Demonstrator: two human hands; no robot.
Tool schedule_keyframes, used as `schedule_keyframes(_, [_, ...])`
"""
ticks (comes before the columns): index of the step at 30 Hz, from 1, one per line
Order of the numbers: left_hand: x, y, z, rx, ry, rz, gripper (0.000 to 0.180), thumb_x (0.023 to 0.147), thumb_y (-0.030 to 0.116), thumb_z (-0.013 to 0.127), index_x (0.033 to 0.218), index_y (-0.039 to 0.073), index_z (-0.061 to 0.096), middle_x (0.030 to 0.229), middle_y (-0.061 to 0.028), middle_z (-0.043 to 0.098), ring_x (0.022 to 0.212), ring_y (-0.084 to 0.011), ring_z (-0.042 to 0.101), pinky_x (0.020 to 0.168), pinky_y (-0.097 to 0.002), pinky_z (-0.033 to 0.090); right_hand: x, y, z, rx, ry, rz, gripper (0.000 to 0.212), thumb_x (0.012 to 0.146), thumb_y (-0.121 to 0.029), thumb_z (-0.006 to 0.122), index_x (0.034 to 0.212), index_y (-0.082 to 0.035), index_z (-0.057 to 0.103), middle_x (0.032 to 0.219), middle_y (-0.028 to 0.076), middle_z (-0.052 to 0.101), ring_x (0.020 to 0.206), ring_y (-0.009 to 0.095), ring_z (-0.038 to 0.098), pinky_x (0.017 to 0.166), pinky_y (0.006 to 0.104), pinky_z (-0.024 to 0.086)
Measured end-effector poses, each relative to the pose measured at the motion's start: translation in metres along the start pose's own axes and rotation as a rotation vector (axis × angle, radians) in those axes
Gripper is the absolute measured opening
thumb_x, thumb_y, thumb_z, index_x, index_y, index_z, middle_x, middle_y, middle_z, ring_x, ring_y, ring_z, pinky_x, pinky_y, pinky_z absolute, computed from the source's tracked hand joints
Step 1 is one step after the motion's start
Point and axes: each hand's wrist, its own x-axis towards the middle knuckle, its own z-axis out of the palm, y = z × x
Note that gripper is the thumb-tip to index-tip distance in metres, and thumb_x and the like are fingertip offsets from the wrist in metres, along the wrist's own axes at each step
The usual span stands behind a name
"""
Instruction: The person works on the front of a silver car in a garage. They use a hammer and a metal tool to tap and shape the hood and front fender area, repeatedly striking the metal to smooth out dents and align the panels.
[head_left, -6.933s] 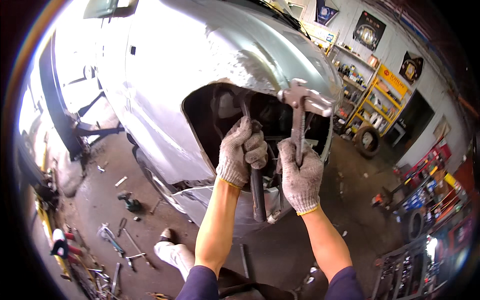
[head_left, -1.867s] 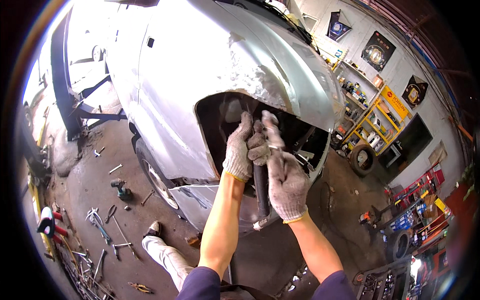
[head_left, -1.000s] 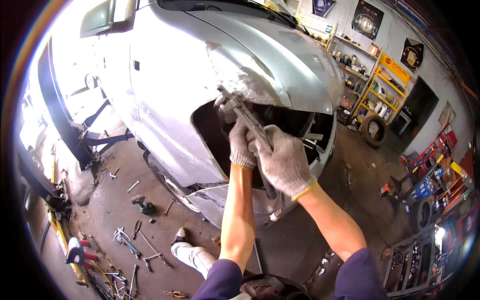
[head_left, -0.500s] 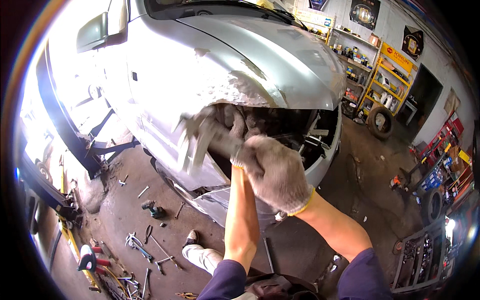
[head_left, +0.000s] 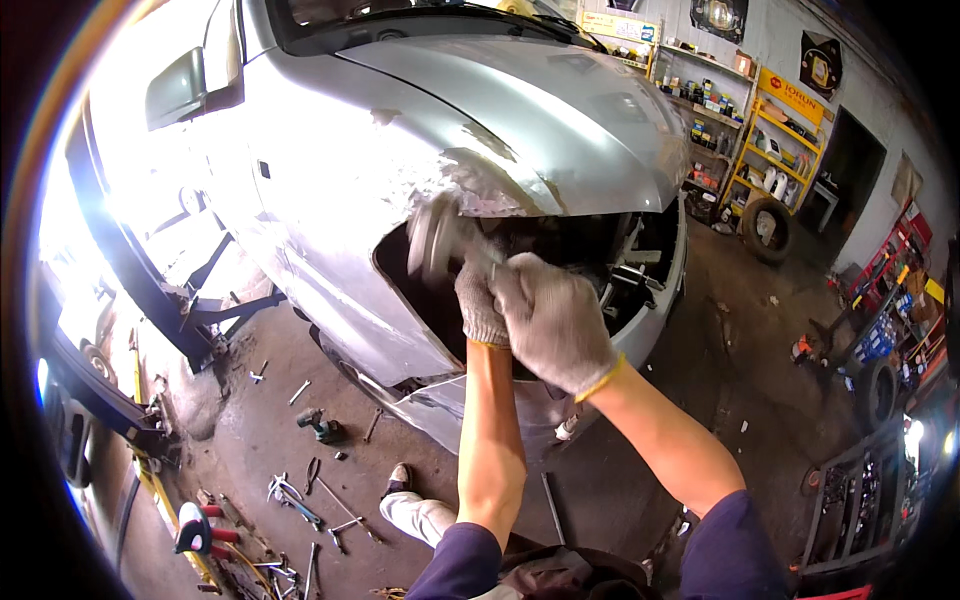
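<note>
By the car [head_left: 310, 230], my right hand [head_left: 560, 322] clenches a blurred hammer [head_left: 434, 240]; misaimed, it could hit my left hand [head_left: 480, 308], grip hidden.

Both hands [head_left: 562, 325] wear greyish knitted gloves [head_left: 484, 318] with thin yellow cuff edges [head_left: 604, 380]; lower in the frame, dark navy sleeves [head_left: 732, 545], pale fabric trousers [head_left: 418, 514].
</note>
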Motion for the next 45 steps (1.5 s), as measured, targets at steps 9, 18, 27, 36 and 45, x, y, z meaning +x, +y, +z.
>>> schedule_keyframes(9, [-0.005, 0.037, 0.042, -0.04, 0.256, -0.196, 0.047, 0.099, 0.059, 0.052, 0.101, 0.012, 0.057, 0.073, -0.001, 0.051, 0.055, -0.0144, 0.046, 0.048, -0.0277, 0.038, -0.048, -0.003, -0.028, 0.164, 0.114, 0.117, 0.022, 0.095, -0.027, 0.067, 0.097, -0.006, 0.066, 0.076, 0.013, 0.066, 0.066, 0.034, 0.066, 0.062, 0.0392, 0.055])
schedule_keyframes(18, [-0.014, 0.061, 0.068, -0.111, 0.141, -0.402, 0.052, 0.099, 0.064, 0.046, 0.08, 0.016, 0.056, 0.051, 0.0067, 0.027, 0.036, -0.0101, 0.023, 0.035, -0.0289, 0.018, -0.041, -0.006, -0.042, 0.662, 0.397, 0.345, 0.013, 0.098, -0.014, 0.066, 0.102, -0.002, 0.068, 0.072, 0.006, 0.065, 0.06, 0.01, 0.062, 0.057, 0.0273, 0.05])
schedule_keyframes(27, [-0.015, 0.056, 0.072, -0.109, 0.121, -0.397, 0.052, 0.099, 0.065, 0.046, 0.081, 0.016, 0.055, 0.051, 0.0068, 0.028, 0.035, -0.0094, 0.021, 0.034, -0.0279, 0.018, -0.051, 0.021, -0.043, 0.581, 0.171, 0.604, 0.031, 0.101, -0.028, 0.062, 0.092, 0.001, 0.066, 0.057, 0.006, 0.059, 0.048, 0.014, 0.06, 0.048, 0.0307, 0.048])
schedule_keyframes(36, [-0.017, 0.059, 0.085, -0.144, 0.106, -0.403, 0.045, 0.101, 0.057, 0.048, 0.083, 0.016, 0.051, 0.053, 0.0059, 0.03, 0.037, -0.0081, 0.024, 0.033, -0.0263, 0.019, -0.032, 0.024, -0.042, 0.696, 0.052, 0.631, 0.032, 0.1, -0.034, 0.064, 0.094, -0.003, 0.067, 0.06, 0.005, 0.059, 0.051, 0.013, 0.057, 0.051, 0.0305, 0.047])
schedule_keyframes(45, [-0.03, 0.053, 0.087, -0.032, 0.151, -0.414, 0.047, 0.103, 0.057, 0.045, 0.085, 0.014, 0.051, 0.055, 0.0065, 0.031, 0.038, -0.0079, 0.024, 0.035, -0.0265, 0.021, -0.031, 0.029, -0.054, 0.583, 0.2, 0.536, 0.03, 0.099, -0.032, 0.064, 0.097, -0.002, 0.069, 0.066, 0.014, 0.065, 0.058, 0.026, 0.065, 0.055, 0.0358, 0.05])
